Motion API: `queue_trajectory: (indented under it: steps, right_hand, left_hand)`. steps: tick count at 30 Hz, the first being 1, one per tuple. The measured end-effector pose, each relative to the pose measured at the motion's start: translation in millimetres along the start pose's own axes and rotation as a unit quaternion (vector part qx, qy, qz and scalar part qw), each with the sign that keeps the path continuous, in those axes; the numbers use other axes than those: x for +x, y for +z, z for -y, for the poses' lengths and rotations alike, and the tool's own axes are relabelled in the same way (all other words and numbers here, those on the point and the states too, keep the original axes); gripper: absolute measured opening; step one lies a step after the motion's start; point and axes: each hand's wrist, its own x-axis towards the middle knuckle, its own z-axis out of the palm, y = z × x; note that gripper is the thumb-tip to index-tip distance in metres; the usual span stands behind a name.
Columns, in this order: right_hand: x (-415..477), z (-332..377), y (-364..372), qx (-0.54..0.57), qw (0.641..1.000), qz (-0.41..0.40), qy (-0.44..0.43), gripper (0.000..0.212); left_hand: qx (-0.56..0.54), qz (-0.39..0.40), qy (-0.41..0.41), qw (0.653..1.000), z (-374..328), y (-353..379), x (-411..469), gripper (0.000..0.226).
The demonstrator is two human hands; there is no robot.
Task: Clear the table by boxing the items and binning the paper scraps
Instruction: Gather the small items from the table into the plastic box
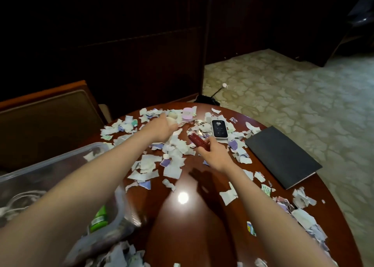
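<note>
Head view of a round wooden table (182,226) littered with torn paper scraps (172,151). The right hand (214,154), just right of the table's centre, has thumb and curled fingers closed on the near end of a red stick-shaped item (195,141). The item's long axis runs from 4 o'clock at the grip to 10 o'clock, and its free end points away from the person. The clear plastic box (50,162) stands at the table's 8 o'clock edge and lies at roughly 8 o'clock from this grip. The left forearm stretches between the two, so boxing the red item would probably mean carrying it leftward and nearer, over or around that arm. The left arm is the nearer one to the box. The left hand (163,127) reaches to 11 o'clock and meets a pale round object (172,118); motion blur leaves it unclear whether the fingers have closed on it. Still unboxed are a pink round container (187,113) at 12 o'clock, a white handset (219,129) at 1 o'clock and a dark notebook (283,155) at 3 o'clock. A green tube (99,218) already lies inside the box.
</note>
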Motion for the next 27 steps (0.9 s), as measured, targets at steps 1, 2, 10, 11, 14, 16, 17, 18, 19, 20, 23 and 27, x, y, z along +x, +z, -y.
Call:
queue_trajectory:
  steps: [1,2,10,11,14,16,17,18,19,20,23,27]
  right_hand:
    - [-3.7,7.3,2.0,-0.002,1.000,0.006,-0.011,0.023]
    - [-7.9,15.5,4.0,-0.007,1.000,0.010,-0.022,0.024]
    - [-33.3,82.3,30.5,0.000,0.995,0.025,-0.093,0.017]
    - [-35.3,90.4,36.2,0.003,0.995,0.033,-0.094,0.017]
    - [-43.5,114.1,57.1,0.014,0.992,0.066,-0.106,0.018]
    - [-49.5,130.4,73.7,0.022,0.990,0.080,-0.116,0.017]
    - [-51.9,138.7,82.6,0.024,0.989,0.087,-0.120,0.018]
    - [-53.7,146.4,92.2,0.024,0.987,0.096,-0.126,0.018]
    - [-55.1,153.3,101.6,0.021,0.985,0.104,-0.134,0.019]
    - [-56.2,159.5,111.3,0.015,0.983,0.111,-0.143,0.019]
    - [-59.9,175.4,136.9,-0.028,0.973,0.147,-0.176,0.024]
    - [-60.3,188.9,167.0,-0.178,0.934,0.238,-0.197,0.028]
  left_hand:
    - [-0.019,-0.003,0.000,1.000,4.5,-8.1,-8.3,0.059]
    - [-0.026,-0.006,0.001,1.000,9.6,-16.0,-17.3,0.060]
    - [-0.057,-0.024,-0.025,0.998,80.4,-78.8,-85.0,0.047]
    - [-0.069,-0.020,-0.030,0.997,92.3,-84.8,-92.3,0.044]
    - [-0.123,-0.008,-0.055,0.991,128.3,-96.0,-111.6,0.034]
    - [-0.131,-0.008,-0.071,0.989,151.7,-99.0,-122.0,0.032]
    - [-0.127,-0.008,-0.077,0.989,163.0,-98.9,-126.2,0.033]
    - [-0.129,-0.007,-0.082,0.988,173.8,-98.4,-130.0,0.035]
    - [-0.133,-0.003,-0.087,0.987,184.3,-97.4,-133.7,0.036]
    - [-0.135,0.003,-0.094,0.986,194.5,-96.2,-137.2,0.037]
    - [-0.132,0.028,-0.109,0.985,225.7,-90.0,-145.3,0.036]
    - [-0.162,0.052,-0.127,0.977,261.2,-82.7,-153.3,0.033]
